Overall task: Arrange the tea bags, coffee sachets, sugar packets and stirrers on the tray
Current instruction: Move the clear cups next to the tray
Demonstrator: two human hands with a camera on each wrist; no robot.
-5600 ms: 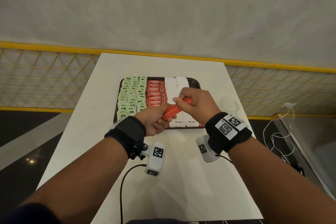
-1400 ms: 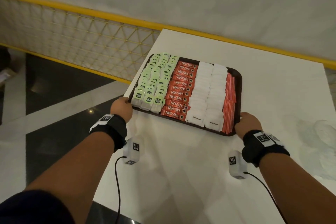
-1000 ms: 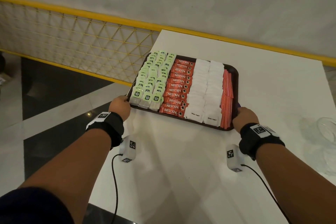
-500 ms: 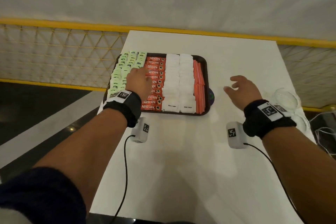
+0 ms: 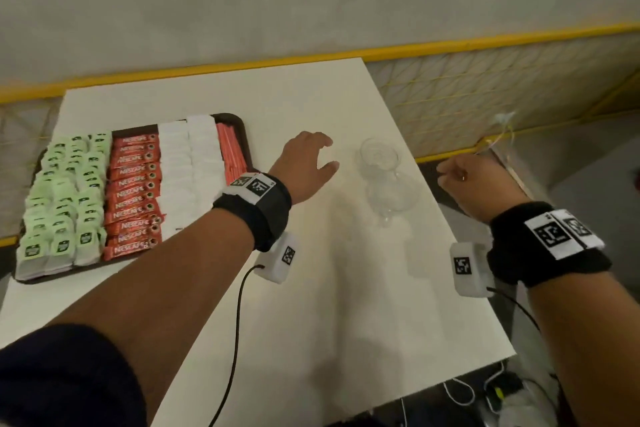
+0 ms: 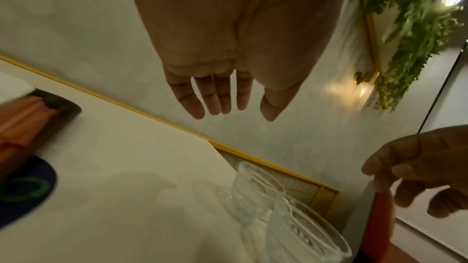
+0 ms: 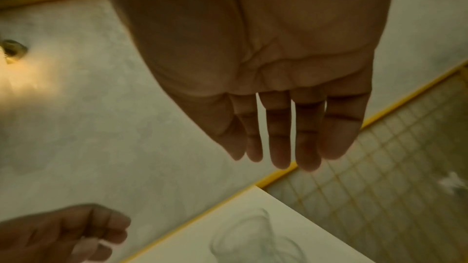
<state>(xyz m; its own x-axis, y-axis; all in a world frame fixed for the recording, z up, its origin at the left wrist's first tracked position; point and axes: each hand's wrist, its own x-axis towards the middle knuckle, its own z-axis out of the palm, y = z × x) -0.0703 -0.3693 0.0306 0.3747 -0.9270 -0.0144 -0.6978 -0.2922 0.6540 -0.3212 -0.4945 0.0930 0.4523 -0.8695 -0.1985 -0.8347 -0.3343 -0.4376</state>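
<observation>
A dark tray [image 5: 242,125] lies on the left part of the white table [image 5: 329,305]. On it, in columns from left to right, are green tea bags [image 5: 65,201], red coffee sachets [image 5: 135,191], white sugar packets [image 5: 190,166] and red stirrers [image 5: 230,156]. My left hand [image 5: 325,154] hovers over the bare table just right of the tray, fingers spread and empty [image 6: 243,107]. My right hand [image 5: 450,173] hangs past the table's right edge, relaxed and holding nothing [image 7: 276,159].
Two clear glasses [image 5: 381,156] [image 5: 391,194] stand near the table's right edge, between my hands. A dark blue round mat [image 6: 25,187] lies beside the tray's right rim. A yellow-framed mesh railing [image 5: 485,97] runs behind and to the right of the table. Cables lie on the floor.
My left hand has left the tray and swung right over the bare table. My right hand has moved right, past the table edge. The head view has turned to the right.
</observation>
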